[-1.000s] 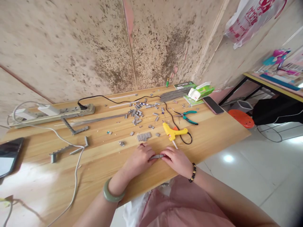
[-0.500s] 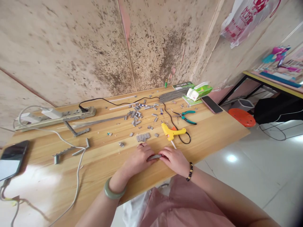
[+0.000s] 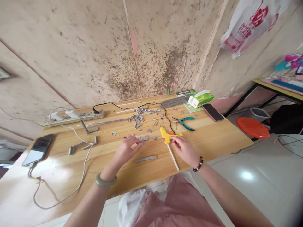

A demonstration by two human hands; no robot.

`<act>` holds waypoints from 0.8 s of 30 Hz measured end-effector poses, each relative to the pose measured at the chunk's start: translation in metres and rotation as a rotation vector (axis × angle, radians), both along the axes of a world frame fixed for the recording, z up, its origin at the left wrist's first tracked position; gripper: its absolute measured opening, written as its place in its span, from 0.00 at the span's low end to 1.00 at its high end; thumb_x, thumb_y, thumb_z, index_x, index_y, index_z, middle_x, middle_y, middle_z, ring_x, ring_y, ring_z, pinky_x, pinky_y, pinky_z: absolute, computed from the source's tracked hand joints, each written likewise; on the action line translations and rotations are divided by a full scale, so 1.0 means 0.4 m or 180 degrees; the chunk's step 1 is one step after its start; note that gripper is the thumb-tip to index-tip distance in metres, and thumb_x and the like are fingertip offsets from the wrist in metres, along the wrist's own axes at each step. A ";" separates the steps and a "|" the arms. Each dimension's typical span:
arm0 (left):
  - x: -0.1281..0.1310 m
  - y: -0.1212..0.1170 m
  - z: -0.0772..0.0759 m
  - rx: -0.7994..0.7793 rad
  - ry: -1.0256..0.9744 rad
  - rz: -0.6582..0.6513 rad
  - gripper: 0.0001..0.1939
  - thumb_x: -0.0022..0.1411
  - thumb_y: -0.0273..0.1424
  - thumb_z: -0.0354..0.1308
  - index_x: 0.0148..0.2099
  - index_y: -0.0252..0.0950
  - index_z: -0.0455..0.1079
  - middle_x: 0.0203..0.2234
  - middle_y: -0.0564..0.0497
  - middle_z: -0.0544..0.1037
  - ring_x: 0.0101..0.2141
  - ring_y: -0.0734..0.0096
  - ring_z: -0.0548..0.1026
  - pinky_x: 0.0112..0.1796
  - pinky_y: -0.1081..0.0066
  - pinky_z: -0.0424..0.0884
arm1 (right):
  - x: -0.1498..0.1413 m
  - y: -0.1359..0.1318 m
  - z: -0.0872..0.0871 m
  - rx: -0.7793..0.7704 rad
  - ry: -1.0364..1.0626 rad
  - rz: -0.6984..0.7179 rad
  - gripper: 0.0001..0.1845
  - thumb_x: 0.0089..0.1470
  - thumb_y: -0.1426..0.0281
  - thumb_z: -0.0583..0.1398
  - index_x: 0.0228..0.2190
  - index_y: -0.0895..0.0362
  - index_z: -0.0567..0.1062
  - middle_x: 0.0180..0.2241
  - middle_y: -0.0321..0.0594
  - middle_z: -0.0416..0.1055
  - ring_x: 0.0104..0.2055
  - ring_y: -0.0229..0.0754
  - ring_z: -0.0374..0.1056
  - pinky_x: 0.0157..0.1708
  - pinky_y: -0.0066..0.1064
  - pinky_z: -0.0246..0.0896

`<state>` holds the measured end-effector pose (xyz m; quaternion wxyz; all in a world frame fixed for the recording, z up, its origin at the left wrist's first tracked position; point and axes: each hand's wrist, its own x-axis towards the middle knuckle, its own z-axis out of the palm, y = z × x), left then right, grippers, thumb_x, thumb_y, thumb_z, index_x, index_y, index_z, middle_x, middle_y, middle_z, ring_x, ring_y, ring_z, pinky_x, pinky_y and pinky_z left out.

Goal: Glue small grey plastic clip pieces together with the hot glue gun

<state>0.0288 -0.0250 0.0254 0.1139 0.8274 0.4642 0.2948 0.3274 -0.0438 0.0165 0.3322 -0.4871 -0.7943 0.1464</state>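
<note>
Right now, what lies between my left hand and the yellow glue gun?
The head view shows a row of grey pieces by the left hand, then one grey piece nearer the glue gun.

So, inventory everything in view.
Table: one, brown, centre
Glue gun: one, yellow, middle
Glue stick: one, white, in gun
Bar: one, gray, front
Small pieces: many, gray, middle
Angled pieces: several, gray, left
Rods: two bundles, gray, back
Pliers: one, teal, right
Phones: two, dark, table ends
Power strip: one, whitish, back left
Tissue pack: one, green, back right
Cables: several, whitish, left
Bag: one, white, upper right
Stool: one, orange, far right
Bangle: one, green, left wrist
Bracelet: one, black, right wrist
Left hand: one, bare, left of bar
Right hand: one, bare, at gun handle
</note>
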 end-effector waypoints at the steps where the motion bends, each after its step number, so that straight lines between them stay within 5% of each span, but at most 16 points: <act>1: 0.009 -0.019 -0.003 0.0000 0.0154 -0.0098 0.13 0.64 0.38 0.53 0.38 0.36 0.74 0.30 0.46 0.78 0.35 0.65 0.73 0.40 0.64 0.68 | 0.017 0.012 -0.009 0.0155 -0.0145 -0.0047 0.18 0.58 0.78 0.50 0.47 0.55 0.70 0.44 0.45 0.71 0.48 0.46 0.66 0.51 0.43 0.63; 4: 0.034 -0.093 -0.032 -0.0101 0.0465 -0.0129 0.11 0.62 0.36 0.56 0.42 0.38 0.75 0.34 0.45 0.78 0.39 0.61 0.73 0.40 0.63 0.69 | 0.049 0.045 -0.046 0.0398 -0.0619 -0.0018 0.24 0.55 0.81 0.48 0.52 0.59 0.66 0.49 0.48 0.67 0.54 0.48 0.60 0.57 0.45 0.57; 7: 0.052 -0.163 -0.075 -0.0096 0.0578 0.0217 0.13 0.63 0.33 0.55 0.49 0.38 0.72 0.43 0.43 0.76 0.45 0.57 0.71 0.46 0.57 0.67 | 0.049 0.062 -0.078 0.0473 -0.1117 0.0098 0.27 0.53 0.81 0.50 0.55 0.64 0.62 0.55 0.53 0.61 0.60 0.54 0.52 0.60 0.50 0.50; 10: 0.068 -0.200 -0.109 -0.0023 0.0558 0.0549 0.15 0.65 0.32 0.52 0.53 0.37 0.69 0.47 0.42 0.73 0.50 0.55 0.67 0.49 0.55 0.65 | 0.029 0.068 -0.086 0.0386 -0.1501 0.0014 0.26 0.53 0.80 0.51 0.55 0.65 0.62 0.53 0.56 0.64 0.58 0.57 0.53 0.58 0.54 0.49; 18: 0.109 -0.186 -0.121 0.0110 0.0950 0.0783 0.14 0.66 0.33 0.52 0.52 0.42 0.71 0.43 0.44 0.72 0.45 0.57 0.66 0.46 0.56 0.62 | 0.007 0.086 -0.070 0.0363 -0.1768 -0.0284 0.24 0.54 0.79 0.53 0.53 0.61 0.67 0.37 0.51 0.68 0.44 0.54 0.60 0.52 0.50 0.50; 24: 0.108 -0.178 -0.140 0.0276 0.0806 0.0753 0.11 0.66 0.34 0.52 0.44 0.41 0.75 0.38 0.47 0.74 0.40 0.62 0.67 0.43 0.60 0.61 | 0.051 0.090 -0.083 0.0275 -0.0822 -0.0348 0.22 0.55 0.74 0.56 0.52 0.57 0.68 0.37 0.46 0.71 0.41 0.51 0.65 0.43 0.41 0.59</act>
